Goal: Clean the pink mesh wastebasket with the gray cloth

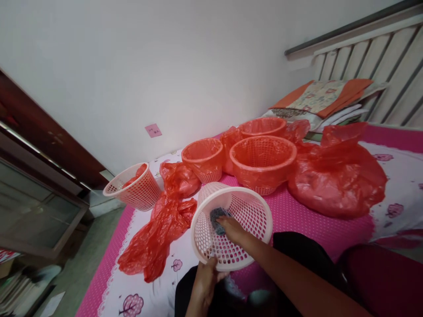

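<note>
A white perforated plastic basket [267, 215] is tipped on its side with its mouth toward me. My left hand [206, 279] grips its lower rim, with the thumb over the edge. Inside the basket, my right hand [231, 229] presses a grey-blue cloth [216, 220] against the inner wall. The fingers of that hand are closed over the cloth and partly hidden by it. Just left of the basket lie crumpled red plastic bags [155, 242].
Red-lined baskets [262, 165] [203, 158] stand behind, near the wall. Another white basket [145, 189] leans at the left, holding red plastic. A full red bag [337, 176] sits at right. Folded bedding [324, 97] is stacked at the back right, on the bed.
</note>
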`<state>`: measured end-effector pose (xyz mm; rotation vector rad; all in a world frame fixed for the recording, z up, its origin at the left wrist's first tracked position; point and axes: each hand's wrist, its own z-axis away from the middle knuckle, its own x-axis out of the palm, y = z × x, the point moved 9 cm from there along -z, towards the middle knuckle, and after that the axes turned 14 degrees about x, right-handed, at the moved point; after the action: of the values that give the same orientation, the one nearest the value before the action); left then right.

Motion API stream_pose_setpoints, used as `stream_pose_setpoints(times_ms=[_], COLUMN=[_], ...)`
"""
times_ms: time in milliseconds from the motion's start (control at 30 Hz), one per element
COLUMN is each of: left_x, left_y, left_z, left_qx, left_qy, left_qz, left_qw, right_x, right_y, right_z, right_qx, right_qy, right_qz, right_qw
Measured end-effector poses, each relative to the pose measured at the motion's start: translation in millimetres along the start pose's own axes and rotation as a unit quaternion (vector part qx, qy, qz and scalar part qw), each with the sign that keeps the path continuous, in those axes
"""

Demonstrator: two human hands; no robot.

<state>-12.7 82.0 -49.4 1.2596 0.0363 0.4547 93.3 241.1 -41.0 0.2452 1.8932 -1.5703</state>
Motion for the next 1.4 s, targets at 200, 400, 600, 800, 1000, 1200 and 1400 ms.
stream_pose_setpoints(times_ms=[200, 400, 600, 800, 1000, 1200, 1400], left_x=[3.5, 7.9, 3.8, -4.7, -15.4, -14.9, -5.8], left_y=[4.2, 0.9, -8.2, -9.4, 3.9, 12.5, 14.3], left_z=[-0.1, -0.1, 1.5, 1.2, -0.7, 10.2, 14.7], left_qx=[-0.012, 0.002, -0.002, 0.022, 0.071, 0.092, 0.088], left_qy=[0.019, 0.001, 0.0, 0.029, 0.044, 0.013, -0.004], left_qz=[0.007, 0.0, -0.01, 0.001, -0.05, -0.06, -0.049], left_qw=[1.0, 1.0, 1.0, 0.999, 0.995, 0.994, 0.995], right_x=[2.3, 13.4, 21.8, 0.0, -35.9, -57.1, -59.2], right_y=[5.4, 8.0, 18.6, 22.9, 0.5, 5.1, 33.4], right_z=[44.9, 95.2, 128.8, 135.6, 135.8, 138.5, 123.4], right_qx=[0.007, -0.037, -0.077, -0.101, -0.095, -0.011, 0.138], right_qy=[-0.009, -0.015, 0.011, 0.045, 0.075, 0.076, -0.006], right_qz=[0.045, 0.098, 0.122, 0.169, 0.057, -0.221, -0.487], right_qw=[0.999, 0.994, 0.99, 0.979, 0.991, 0.972, 0.863])
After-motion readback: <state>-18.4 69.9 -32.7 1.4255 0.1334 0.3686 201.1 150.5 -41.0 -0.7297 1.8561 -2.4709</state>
